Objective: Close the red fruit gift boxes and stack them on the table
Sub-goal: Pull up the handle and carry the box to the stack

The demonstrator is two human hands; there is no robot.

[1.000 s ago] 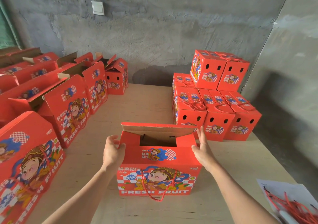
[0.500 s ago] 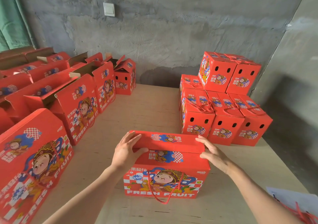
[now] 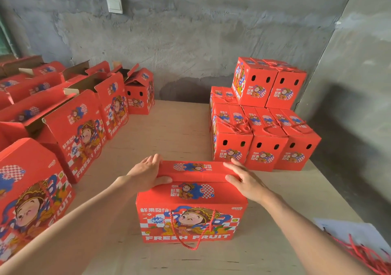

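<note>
A red fruit gift box [image 3: 190, 209] with a cartoon figure and "FRESH FRUIT" on its front stands before me on the wooden table [image 3: 175, 131]. Its top flap [image 3: 191, 170] is folded down over the opening. My left hand [image 3: 146, 174] holds the flap's left end, thumb along its front edge and fingers over the far side. At the flap's right end my right hand [image 3: 243, 178] lies with fingers stretched across the top. A red cord handle [image 3: 191, 241] hangs from the front. A stack of closed red boxes [image 3: 262, 126] stands at the right, two layers high.
Several open red boxes [image 3: 69, 124] line the table's left side, flaps up. A white sheet with loose red cords [image 3: 364, 247] lies at the near right corner. A grey concrete wall [image 3: 190, 42] runs behind and to the right of the table.
The box's top was open a second ago. Both hands have folded the flap down over it and now hold it at its two ends.
</note>
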